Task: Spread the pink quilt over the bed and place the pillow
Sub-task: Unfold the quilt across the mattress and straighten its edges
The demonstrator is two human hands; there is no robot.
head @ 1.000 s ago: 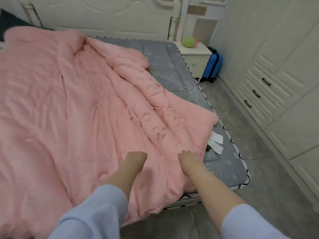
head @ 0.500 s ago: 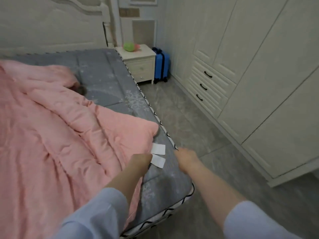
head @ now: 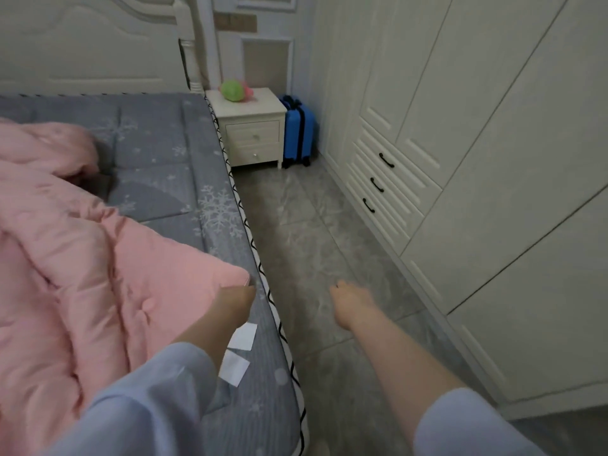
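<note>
The pink quilt (head: 82,258) lies bunched on the left part of the grey snowflake-patterned mattress (head: 171,149), leaving its right side and head end bare. My left hand (head: 235,302) is at the quilt's near right corner, with the fingertips tucked against the corner and seeming to pinch it. My right hand (head: 350,301) hangs over the floor beside the bed, its fingers relaxed and holding nothing. No pillow is in view.
Two white tags (head: 242,336) lie on the mattress by my left forearm. A white nightstand (head: 253,133) with a green toy (head: 232,90) stands by the headboard (head: 92,47), a blue suitcase (head: 297,130) beside it. A wardrobe (head: 477,159) lines the right of the grey floor (head: 296,241).
My view has swung right along the bed. Both hands left the middle of the quilt; the left now reaches its right corner and the right hangs over the floor.
</note>
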